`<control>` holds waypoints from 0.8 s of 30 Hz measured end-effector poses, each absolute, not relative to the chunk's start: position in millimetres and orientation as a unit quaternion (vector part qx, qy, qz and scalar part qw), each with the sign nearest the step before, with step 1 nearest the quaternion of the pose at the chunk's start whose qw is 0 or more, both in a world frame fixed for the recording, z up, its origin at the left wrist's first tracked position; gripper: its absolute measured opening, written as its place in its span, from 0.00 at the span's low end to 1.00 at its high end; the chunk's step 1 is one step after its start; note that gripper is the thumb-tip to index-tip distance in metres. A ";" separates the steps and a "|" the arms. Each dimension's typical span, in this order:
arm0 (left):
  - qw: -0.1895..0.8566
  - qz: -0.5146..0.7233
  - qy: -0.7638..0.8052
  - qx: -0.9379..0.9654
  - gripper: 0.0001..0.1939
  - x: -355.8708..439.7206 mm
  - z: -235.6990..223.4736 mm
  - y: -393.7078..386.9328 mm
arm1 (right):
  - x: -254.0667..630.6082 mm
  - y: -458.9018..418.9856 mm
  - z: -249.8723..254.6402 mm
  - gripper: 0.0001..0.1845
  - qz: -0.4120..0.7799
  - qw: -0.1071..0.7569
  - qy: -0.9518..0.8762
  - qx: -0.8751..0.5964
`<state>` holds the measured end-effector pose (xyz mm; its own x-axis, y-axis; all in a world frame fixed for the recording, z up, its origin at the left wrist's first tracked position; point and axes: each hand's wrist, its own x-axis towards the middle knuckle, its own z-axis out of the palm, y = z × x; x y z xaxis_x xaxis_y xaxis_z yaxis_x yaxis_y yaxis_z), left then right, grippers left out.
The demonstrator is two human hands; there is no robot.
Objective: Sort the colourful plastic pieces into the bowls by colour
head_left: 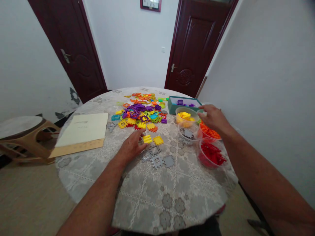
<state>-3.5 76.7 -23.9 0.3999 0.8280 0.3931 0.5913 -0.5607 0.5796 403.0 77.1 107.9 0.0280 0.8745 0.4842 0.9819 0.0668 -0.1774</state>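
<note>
My left hand rests on the table with thumb and index finger apart and curved around the near end of a yellow ridged piece. A flat yellow toothed tile lies just right of it. Closer to me are several grey toothed tiles. My right hand hovers over the bowls at the right, fingers stretched leftward and parted, with nothing visible between them. Beneath it is a clear bowl of orange pieces.
A mixed heap of colored toothed pieces covers the table's far middle. Bowls hold yellow, grey and red pieces. A green box contains purple pieces. Cream paper lies left, beside a stool.
</note>
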 end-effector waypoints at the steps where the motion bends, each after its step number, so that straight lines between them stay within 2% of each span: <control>1: 0.172 0.346 0.426 0.818 0.30 -2.7 -23.3 76.0 | 379.9 64.8 106.2 0.17 -0.077 0.258 -0.706 -0.655; 5: 0.155 0.383 0.386 0.825 0.31 1.3 -21.5 71.8 | 285.1 20.4 91.9 0.12 0.102 0.275 -0.759 -0.581; 8: 0.147 0.411 0.350 0.829 0.30 6.3 -20.1 68.2 | 236.5 8.8 71.7 0.19 0.183 0.291 -0.754 -0.560; 10: 0.143 0.427 0.332 0.828 0.29 10.2 -18.8 66.0 | 219.3 10.4 56.3 0.22 0.224 0.321 -0.733 -0.557; 14: 0.140 0.439 0.308 0.832 0.29 16.5 -17.6 62.2 | 212.3 20.6 38.0 0.15 0.256 0.354 -0.702 -0.562; 17: 0.142 0.427 0.316 0.835 0.31 17.6 -18.9 61.0 | 226.7 29.8 46.9 0.12 0.228 0.316 -0.728 -0.565; 19: 0.135 0.405 0.329 0.842 0.33 16.3 -21.5 62.1 | 245.3 40.4 61.9 0.12 0.169 0.282 -0.746 -0.578; 24: 0.084 0.337 0.368 0.863 0.26 8.8 -33.7 70.6 | 307.9 89.2 96.7 0.15 -0.031 0.238 -0.716 -0.656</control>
<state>8.8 70.6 -33.7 0.5018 0.6919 0.5191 0.5793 -0.7145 0.3922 307.9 89.2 96.7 -0.0271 0.9243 0.3807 0.9536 0.1381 -0.2674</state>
